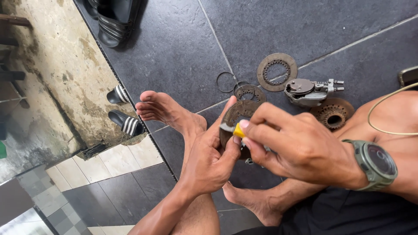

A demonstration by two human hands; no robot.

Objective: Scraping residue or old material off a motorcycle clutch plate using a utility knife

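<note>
Dark floor tiles (183, 48) carry loose metal discs (277, 72). The left hand (209, 161) grips a brown round plate (237, 115) above the feet; the right hand (300, 148) has its fingers (254, 130) pinched shut on a small yellow tool (239, 130) touching that plate.

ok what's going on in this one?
A person sits barefoot on a dark tiled floor. The left hand holds a round brown friction disc upright, and the right hand presses a small yellow-tipped tube against its face. More parts lie on the tiles beyond: a toothed ring plate, a thin wire ring, a smaller disc, a grey metal assembly and a rusty hub.
</note>
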